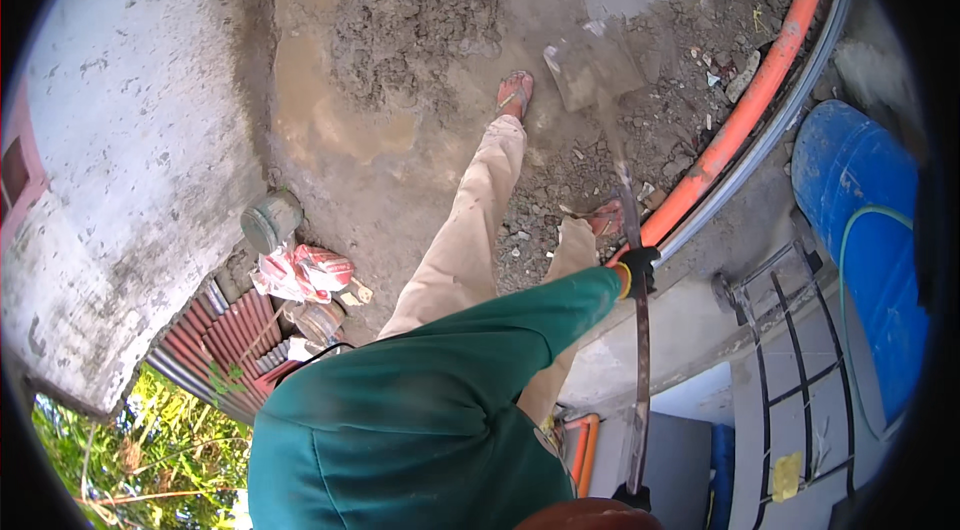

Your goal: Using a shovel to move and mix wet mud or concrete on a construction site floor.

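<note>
A long-handled shovel (pixel 642 360) runs from the bottom of the view up to its muddy, slightly blurred blade (pixel 595 75), which is low over the wet ground. My left hand (pixel 640 270), in a black glove with a yellow and red cuff, is wrapped round the middle of the shaft, its arm in a green sleeve reaching across from the left. Close to the lower edge, my right hand (pixel 632 498), also dark-gloved and partly hidden, grips the handle's rear end. Left of the blade lies a heap of loose wet soil (pixel 410 25).
My sandalled feet (pixel 516 93) stand apart on muddy ground. An orange pipe (pixel 755 105) curves along the right, beside a blue barrel (pixel 860 220) and a black metal frame (pixel 800 380). At left are a whitewashed wall (pixel 130 130), a bucket (pixel 271 221) and red corrugated sheets (pixel 235 335).
</note>
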Demonstrator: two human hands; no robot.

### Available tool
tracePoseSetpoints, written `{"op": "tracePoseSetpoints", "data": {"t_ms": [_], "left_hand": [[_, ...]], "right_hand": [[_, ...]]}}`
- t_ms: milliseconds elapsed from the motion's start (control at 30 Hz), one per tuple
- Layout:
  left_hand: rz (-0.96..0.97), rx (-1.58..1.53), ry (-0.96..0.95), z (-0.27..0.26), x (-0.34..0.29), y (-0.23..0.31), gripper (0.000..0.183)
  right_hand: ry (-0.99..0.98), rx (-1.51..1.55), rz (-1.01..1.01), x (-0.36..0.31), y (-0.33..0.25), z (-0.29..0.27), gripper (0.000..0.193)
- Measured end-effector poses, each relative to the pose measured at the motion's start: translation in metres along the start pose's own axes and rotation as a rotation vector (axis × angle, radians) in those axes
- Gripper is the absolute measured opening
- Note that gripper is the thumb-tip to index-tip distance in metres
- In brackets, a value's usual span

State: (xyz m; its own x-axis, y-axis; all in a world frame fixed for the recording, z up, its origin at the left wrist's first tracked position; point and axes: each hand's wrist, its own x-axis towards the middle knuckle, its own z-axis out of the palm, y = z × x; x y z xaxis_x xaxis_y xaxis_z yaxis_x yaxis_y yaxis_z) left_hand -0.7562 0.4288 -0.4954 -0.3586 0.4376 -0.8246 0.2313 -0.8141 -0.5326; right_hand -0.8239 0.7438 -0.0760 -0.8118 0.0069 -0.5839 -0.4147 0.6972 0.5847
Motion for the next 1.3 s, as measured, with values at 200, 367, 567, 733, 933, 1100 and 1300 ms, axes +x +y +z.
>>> {"op": "tracePoseSetpoints", "data": {"t_ms": [200, 367, 567, 733, 933, 1100, 1300], "left_hand": [[-0.204, -0.134, -0.147, 0.034, -0.004, 0.02, 0.029], [0.434, -0.114, -0.294, -0.041, -0.02, 0.375, 0.02], [0.542, -0.224, -0.115, -0.064, -0.076, 0.392, 0.01], [0.434, -0.286, -0.286, -0.051, -0.116, 0.295, 0.011], [0.438, -0.202, -0.738, -0.093, -0.217, 0.267, 0.028], [0.639, -0.258, -0.733, -0.16, -0.269, 0.295, 0.035], [0.744, -0.168, -0.826, -0.194, -0.272, 0.223, 0.035]], "right_hand": [[0.021, -0.336, -0.015, 0.013, -0.044, -0.129, 0.026], [0.092, -0.124, -0.385, 0.144, -0.348, -0.15, 0.026], [0.195, -0.133, -0.42, 0.118, -0.384, -0.122, 0.023], [0.154, -0.122, -0.283, 0.092, -0.304, -0.089, 0.022], [0.403, -0.117, -0.445, 0.025, -0.265, -0.052, 0.025], [0.549, 0.063, -0.548, -0.037, -0.328, -0.045, 0.032], [0.403, 0.205, -0.45, 0.004, -0.297, 0.024, 0.024]]}}
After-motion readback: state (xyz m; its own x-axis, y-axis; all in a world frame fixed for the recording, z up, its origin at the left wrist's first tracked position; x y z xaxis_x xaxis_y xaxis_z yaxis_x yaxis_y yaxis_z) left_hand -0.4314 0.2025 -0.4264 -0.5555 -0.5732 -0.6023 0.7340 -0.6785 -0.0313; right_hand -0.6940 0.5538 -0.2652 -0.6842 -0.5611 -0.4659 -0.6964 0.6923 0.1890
